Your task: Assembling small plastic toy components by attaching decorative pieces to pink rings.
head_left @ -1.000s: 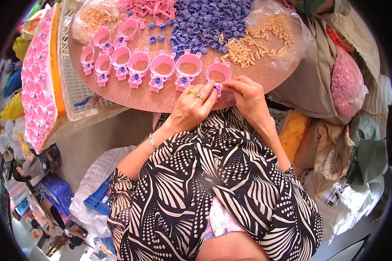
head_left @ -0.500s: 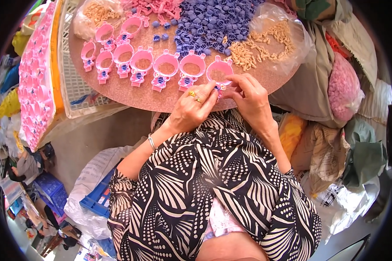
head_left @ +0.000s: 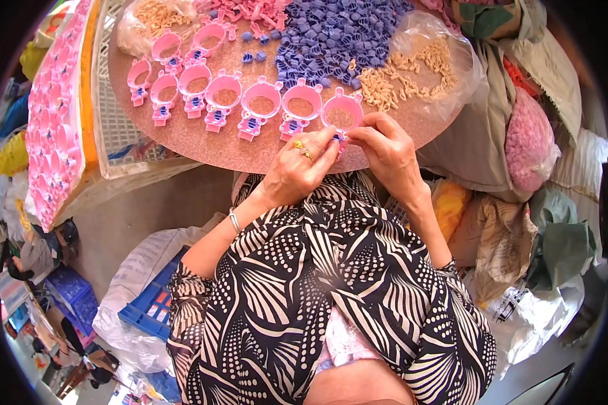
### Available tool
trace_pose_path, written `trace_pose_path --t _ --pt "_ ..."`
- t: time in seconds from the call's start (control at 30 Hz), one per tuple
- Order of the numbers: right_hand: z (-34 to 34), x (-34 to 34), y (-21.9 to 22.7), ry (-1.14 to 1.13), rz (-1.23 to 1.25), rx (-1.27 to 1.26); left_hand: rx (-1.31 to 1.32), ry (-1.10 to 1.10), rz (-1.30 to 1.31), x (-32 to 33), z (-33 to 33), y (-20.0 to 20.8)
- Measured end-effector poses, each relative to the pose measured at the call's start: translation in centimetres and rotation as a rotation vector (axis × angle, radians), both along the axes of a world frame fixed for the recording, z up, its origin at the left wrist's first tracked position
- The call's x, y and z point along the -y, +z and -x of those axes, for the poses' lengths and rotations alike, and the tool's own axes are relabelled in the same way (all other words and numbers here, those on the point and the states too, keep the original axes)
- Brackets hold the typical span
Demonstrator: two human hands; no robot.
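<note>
A pink plastic ring-shaped figure (head_left: 342,111) with small ears lies at the table's near edge, its lower body partly hidden by my fingers. My left hand (head_left: 298,163) is closed on that lower body from the left, thumb and forefinger beside a small blue part (head_left: 338,136). From the right, my right hand (head_left: 387,150) pinches thumb and forefinger together against the same spot; anything between its fingertips is too small to name. Left of my hands stand several like pink figures (head_left: 301,102) in two rows, most with blue pieces fitted in their bodies.
The round table (head_left: 175,138) bears a heap of blue plastic pieces (head_left: 338,40), pink parts (head_left: 250,10) and beige pieces (head_left: 380,89) spilling from a clear bag (head_left: 469,74). A white crate (head_left: 118,145) and a tray of pink figures (head_left: 51,128) adjoin on the left. Sacks (head_left: 479,135) crowd the right.
My right fingertips have drawn together and moved down onto the figure's lower body. My left hand keeps its hold. The whole view has shifted slightly.
</note>
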State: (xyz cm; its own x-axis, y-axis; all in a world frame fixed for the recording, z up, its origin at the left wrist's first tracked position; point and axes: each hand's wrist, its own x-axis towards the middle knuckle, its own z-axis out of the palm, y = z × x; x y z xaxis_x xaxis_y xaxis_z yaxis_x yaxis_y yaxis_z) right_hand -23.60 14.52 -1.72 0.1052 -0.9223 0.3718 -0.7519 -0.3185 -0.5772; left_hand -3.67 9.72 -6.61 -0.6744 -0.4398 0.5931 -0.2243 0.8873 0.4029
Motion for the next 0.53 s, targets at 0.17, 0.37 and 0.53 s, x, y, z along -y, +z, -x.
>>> trace_pose_path --t 0.17,0.37,0.53 --pt "-0.5 -0.2 0.8 -0.063 -0.084 0.203 -0.017 0.012 -0.028 0.0 0.0 -0.3" --pt "0.3 0.0 1.6 -0.038 -0.067 0.270 -0.125 0.054 -0.141 -0.5 0.2 -0.9" --pt "0.8 0.2 2.2 -0.013 -0.073 0.070 -0.147 0.019 -0.166 -0.3 0.2 -0.5"
